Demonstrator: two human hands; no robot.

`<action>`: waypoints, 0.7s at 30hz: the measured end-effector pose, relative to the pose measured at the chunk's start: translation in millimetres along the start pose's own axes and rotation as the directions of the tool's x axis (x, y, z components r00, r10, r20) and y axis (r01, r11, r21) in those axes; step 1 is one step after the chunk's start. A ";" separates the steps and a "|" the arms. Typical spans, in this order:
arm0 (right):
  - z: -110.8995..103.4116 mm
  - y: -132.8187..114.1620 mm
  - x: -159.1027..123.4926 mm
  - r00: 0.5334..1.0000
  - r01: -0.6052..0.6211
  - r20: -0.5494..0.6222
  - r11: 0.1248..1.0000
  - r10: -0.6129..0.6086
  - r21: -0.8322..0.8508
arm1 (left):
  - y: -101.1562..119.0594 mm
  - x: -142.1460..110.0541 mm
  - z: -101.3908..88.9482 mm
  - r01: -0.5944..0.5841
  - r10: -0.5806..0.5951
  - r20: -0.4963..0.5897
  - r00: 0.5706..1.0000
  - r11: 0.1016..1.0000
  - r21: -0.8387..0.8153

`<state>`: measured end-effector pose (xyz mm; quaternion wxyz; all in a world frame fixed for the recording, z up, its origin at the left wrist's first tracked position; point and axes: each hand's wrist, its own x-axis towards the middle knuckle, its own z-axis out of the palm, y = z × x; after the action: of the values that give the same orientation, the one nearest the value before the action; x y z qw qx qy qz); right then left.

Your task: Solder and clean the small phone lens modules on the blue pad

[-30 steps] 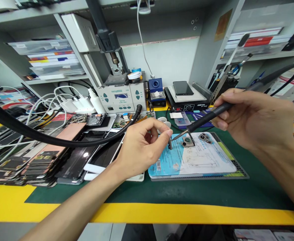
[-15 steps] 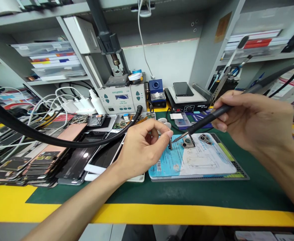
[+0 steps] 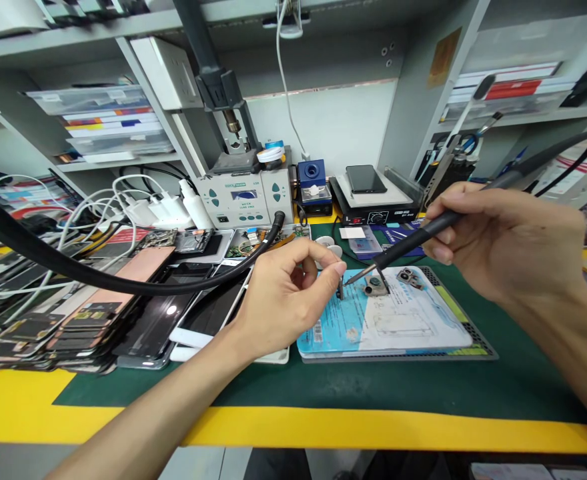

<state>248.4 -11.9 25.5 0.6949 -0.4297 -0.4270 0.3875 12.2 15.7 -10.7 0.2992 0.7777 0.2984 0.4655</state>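
Between thumb and forefinger, my left hand (image 3: 293,287) pinches a small dark part (image 3: 340,288), too small to name. My right hand (image 3: 513,240) grips a soldering iron (image 3: 413,239) by its black handle, with the cord running off to the right. The iron's metal tip points down and left, at or very near the small part; I cannot tell if they touch. Below both hands lies a blue-and-white printed pad (image 3: 398,320). On it, just right of the tip, sits a metal camera module (image 3: 375,287), with another camera module (image 3: 409,277) farther right.
A thick black hose (image 3: 138,285) arcs across the left side from a hot air station (image 3: 246,197). Phones and phone parts (image 3: 98,313) are piled at left. Behind the pad stand a blue soldering iron holder (image 3: 313,179) and a heating plate (image 3: 383,200) with a phone on it.
Almost nothing differs. Both hands keep their grips, and the iron's tip stays by the small part; the view has shifted very slightly.
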 end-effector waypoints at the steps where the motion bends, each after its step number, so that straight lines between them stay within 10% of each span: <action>1: 0.1 0.1 0.2 1.000 0.003 -0.002 1.000 -0.003 0.000 | 0.1 0.3 0.3 0.000 0.000 0.001 1.000 1.000 -0.001; 21: 1.2 0.6 0.4 0.999 -0.022 0.028 1.000 0.023 -0.010 | -0.6 -0.1 1.1 -0.007 0.007 -0.005 1.000 1.000 -0.006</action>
<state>247.3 -11.0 25.3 0.6823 -0.4322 -0.4339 0.3993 13.1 15.8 -11.7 0.2989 0.7767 0.2950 0.4694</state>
